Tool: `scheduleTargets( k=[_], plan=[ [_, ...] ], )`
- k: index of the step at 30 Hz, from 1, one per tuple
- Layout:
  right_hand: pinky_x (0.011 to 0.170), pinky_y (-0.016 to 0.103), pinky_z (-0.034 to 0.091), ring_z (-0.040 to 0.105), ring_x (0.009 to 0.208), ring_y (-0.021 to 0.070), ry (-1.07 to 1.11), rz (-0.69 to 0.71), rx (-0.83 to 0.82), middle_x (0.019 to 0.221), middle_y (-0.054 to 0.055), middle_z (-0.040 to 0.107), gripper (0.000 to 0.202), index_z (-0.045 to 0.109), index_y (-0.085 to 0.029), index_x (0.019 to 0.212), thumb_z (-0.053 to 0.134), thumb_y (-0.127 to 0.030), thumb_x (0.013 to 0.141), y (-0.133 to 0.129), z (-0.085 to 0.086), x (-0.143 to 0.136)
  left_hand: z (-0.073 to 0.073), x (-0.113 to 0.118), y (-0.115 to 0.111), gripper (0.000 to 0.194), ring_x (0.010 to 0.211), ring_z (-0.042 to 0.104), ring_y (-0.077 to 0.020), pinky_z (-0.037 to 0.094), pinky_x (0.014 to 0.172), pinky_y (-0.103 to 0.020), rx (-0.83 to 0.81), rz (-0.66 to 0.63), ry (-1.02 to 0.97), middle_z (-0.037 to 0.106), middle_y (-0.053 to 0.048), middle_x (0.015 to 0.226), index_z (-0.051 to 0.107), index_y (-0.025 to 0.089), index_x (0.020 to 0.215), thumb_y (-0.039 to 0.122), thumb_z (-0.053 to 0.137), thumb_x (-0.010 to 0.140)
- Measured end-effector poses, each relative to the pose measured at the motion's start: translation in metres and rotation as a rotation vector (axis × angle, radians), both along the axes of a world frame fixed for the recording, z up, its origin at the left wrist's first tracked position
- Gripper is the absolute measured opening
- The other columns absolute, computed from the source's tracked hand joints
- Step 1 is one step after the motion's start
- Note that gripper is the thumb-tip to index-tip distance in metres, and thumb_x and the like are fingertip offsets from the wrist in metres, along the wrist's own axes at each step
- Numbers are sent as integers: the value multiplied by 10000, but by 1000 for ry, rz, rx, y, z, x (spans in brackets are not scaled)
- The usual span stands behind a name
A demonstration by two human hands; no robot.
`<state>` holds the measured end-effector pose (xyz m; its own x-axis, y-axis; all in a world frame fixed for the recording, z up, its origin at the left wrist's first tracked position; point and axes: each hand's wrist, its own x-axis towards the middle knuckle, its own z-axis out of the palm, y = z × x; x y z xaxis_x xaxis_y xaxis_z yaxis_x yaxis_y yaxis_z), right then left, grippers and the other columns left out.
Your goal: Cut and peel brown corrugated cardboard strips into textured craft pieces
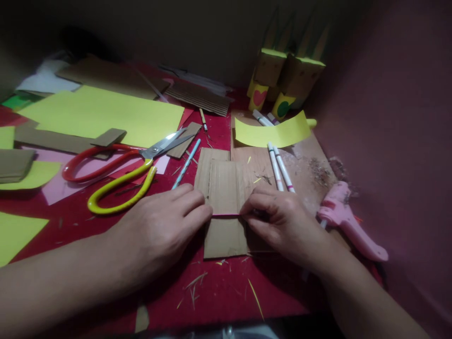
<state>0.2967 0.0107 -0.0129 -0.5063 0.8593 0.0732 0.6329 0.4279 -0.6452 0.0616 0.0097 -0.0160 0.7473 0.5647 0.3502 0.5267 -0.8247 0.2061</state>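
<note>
A thin pink strip (pixel 226 215), seen edge-on, stretches between my two hands across brown cardboard pieces (pixel 228 188). My left hand (pixel 173 221) is closed at the strip's left end, fingertips pressed on the cardboard edge. At the other end, my right hand (pixel 282 216) pinches the strip between thumb and fingers. Below the strip a plain cardboard flap (pixel 226 240) lies toward me; whether it is one piece with the upper part I cannot tell. A blue striped pencil (pixel 187 162) lies just beyond my left hand. Two white markers (pixel 279 167) lie beyond my right hand.
Large scissors (pixel 122 172) with red and yellow handles lie open at left, over paper and cardboard. A pink glue gun (pixel 348 219) rests at right beside a wooden board (pixel 243 153). A yellow paper strip (pixel 271 134) and cardboard figures (pixel 282 75) are behind. Scraps litter the red surface.
</note>
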Motion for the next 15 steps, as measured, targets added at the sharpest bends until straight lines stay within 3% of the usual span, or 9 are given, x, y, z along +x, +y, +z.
scheduleTargets(
  k=[5, 9, 12, 15],
  plan=[
    [635, 254, 392, 540, 746, 139, -10, 1, -8, 762, 19, 584, 137, 656, -154, 747, 599, -59, 827, 3, 2, -1, 11, 4, 4, 364, 625, 538, -186, 450, 517, -285, -11, -51, 19, 611, -89, 740, 663, 84, 913, 63, 301, 937],
    [625, 248, 413, 550, 736, 140, -18, -22, 12, 770, 25, 596, 116, 649, -148, 784, 600, -56, 836, -3, 6, -3, 11, 2, 7, 384, 604, 515, -174, 431, 509, -278, -67, -76, 20, 586, -74, 720, 670, 104, 864, 49, 297, 931],
    [564, 260, 413, 523, 643, 132, -20, -94, 183, 749, 47, 593, 149, 650, -115, 804, 535, -55, 878, -22, 10, -7, 8, -2, 7, 361, 626, 520, -179, 442, 528, -287, -100, -92, 8, 585, -73, 738, 667, 109, 907, 52, 311, 927],
    [598, 295, 470, 565, 685, 169, -31, -30, 386, 774, 93, 644, 183, 699, -80, 862, 520, -46, 883, -45, 8, -14, 5, -5, 7, 333, 684, 547, -188, 476, 575, -297, -127, -116, -18, 615, -78, 793, 659, 138, 971, 65, 338, 923]
  ],
)
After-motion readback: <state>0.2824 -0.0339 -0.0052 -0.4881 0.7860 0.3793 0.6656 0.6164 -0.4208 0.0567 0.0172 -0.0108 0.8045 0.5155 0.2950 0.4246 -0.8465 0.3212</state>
